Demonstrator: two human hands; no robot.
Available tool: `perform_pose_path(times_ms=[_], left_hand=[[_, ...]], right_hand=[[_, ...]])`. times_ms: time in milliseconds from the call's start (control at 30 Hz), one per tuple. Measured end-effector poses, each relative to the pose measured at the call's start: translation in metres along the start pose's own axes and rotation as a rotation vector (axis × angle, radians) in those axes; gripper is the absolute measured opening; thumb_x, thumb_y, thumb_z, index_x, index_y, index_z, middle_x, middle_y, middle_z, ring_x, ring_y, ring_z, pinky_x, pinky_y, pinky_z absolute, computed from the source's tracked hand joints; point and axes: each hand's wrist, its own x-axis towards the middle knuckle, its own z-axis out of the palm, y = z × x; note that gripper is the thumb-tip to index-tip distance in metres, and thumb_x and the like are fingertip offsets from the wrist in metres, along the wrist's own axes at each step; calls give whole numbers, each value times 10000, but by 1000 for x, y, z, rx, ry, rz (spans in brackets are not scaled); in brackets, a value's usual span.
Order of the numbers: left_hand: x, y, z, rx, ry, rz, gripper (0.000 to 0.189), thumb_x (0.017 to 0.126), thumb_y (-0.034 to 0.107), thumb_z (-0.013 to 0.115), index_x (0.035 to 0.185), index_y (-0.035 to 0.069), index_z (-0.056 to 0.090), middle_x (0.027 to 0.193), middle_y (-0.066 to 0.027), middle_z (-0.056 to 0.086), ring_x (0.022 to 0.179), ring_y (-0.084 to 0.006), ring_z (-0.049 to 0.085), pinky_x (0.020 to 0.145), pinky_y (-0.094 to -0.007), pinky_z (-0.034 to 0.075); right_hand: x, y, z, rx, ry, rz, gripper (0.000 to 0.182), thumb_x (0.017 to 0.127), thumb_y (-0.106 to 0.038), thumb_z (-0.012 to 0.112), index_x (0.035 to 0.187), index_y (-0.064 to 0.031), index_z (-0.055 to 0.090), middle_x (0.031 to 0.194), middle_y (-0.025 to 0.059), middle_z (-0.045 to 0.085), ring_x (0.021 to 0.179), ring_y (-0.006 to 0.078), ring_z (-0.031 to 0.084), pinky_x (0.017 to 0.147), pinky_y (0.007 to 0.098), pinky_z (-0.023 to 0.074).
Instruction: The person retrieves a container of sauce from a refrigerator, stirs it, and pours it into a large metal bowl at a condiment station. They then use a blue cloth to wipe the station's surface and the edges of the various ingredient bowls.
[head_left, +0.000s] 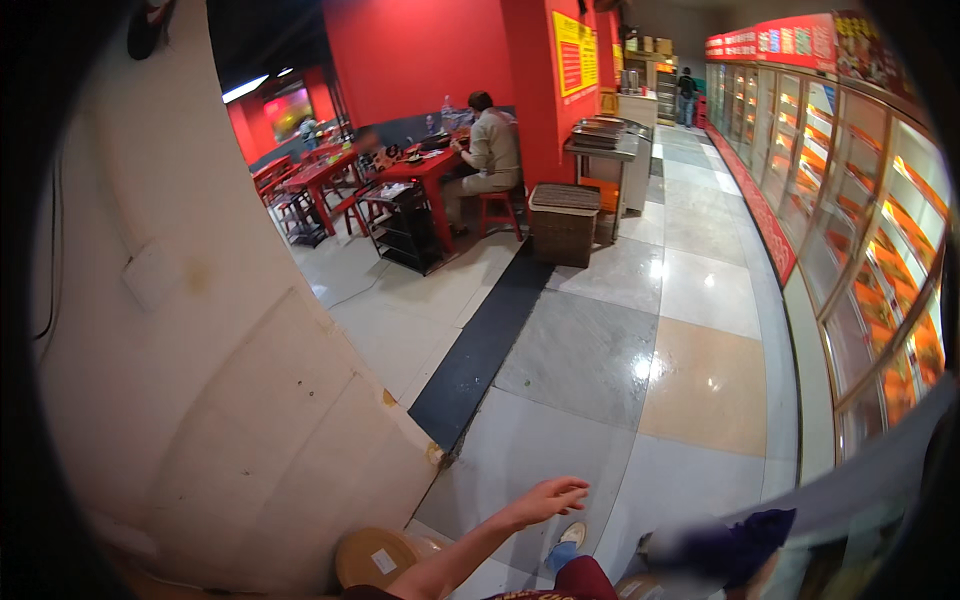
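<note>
My left hand (555, 499) reaches out over the tiled floor (570, 427) with nothing in it, its fingers loosely bent and slightly apart. Below the left forearm stands a round tub with a brown lid (375, 561) and a white label. A shoe (574, 534) and the maroon clothing (586, 579) show under the camera. At the lower right lies a dark purple cloth-like thing (750, 544), partly blurred. A small skin-toned patch beside it may be my right hand or forearm; the blur hides whether it grips the cloth.
A pale wall (225, 390) closes the left side. Glass-door display coolers (847, 187) line the right of the aisle. Ahead are a woven bin (564, 225), a metal trolley (604, 146) and a black shelf cart (405, 229). One person (491, 146) sits at a red table (427, 169); another (685, 97) stands far back.
</note>
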Motion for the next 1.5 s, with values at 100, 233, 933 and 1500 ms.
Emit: perform_pose_path(times_ms=[100,233,933,1500], left_hand=[[44,43,-18,-7,-39,-7,399,1001,288,489,1334,68,484,1261,-95,573,1089,-176,596,885,-304,484],[59,47,-83,-152,248,-56,417,995,289,505,1338,54,477,1256,-98,575,1084,-184,605,880,-318,499],[578,334,-261,-79,261,-83,337,975,209,535,1249,13,528,1171,-115,615,1003,-216,646,815,-308,527],[913,490,-359,-155,601,-225,297,983,205,511,1199,5,549,1130,-134,637,958,-238,668,774,-336,559]], right_hand=[[97,49,21,119,-1,136,311,941,-276,484,1135,-39,539,1000,106,594,907,256,599,816,394,486],[226,79,48,168,-73,286,403,932,-285,500,1244,-32,523,1132,131,607,1012,270,607,918,414,481],[532,34,-302,-265,1077,294,208,919,-325,557,817,-144,555,728,56,589,645,236,583,593,437,514],[1259,-98,-111,-17,533,29,343,972,-389,455,1084,-97,594,1076,117,669,890,282,677,779,410,561]])
